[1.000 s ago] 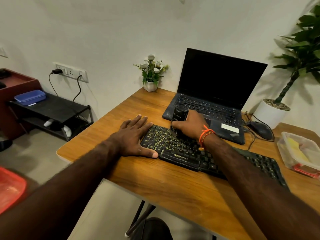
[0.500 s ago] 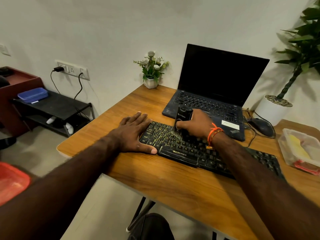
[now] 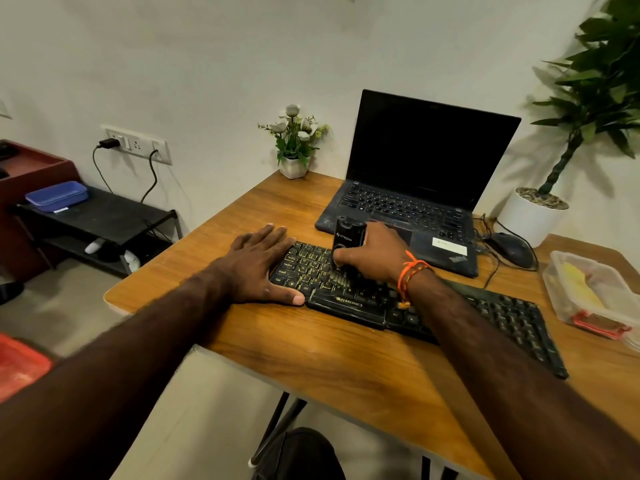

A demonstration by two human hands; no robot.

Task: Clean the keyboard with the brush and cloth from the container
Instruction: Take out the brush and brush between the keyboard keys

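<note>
A black keyboard (image 3: pixel 502 317) with yellow lettering lies across the wooden table (image 3: pixel 329 368). My right hand (image 3: pixel 374 254) grips a black brush (image 3: pixel 346 240) upright, its bristles down on the keys left of the keyboard's middle. My left hand (image 3: pixel 258 268) lies flat with straight fingers on the keyboard's left end and the table beside it. At the right edge stands a clear plastic container (image 3: pixel 554 282) with a yellow cloth (image 3: pixel 581 289) inside.
An open black laptop (image 3: pixel 415 188) sits just behind the keyboard, with a mouse (image 3: pixel 512 249) and cables to its right. A small flower pot (image 3: pixel 294 164) and a large potted plant (image 3: pixel 533 216) stand at the back. A black shelf (image 3: pixel 104 216) is on the left.
My right hand has slid the brush a short way to the right along the keys. My left hand has stayed flat on the keyboard's left end.
</note>
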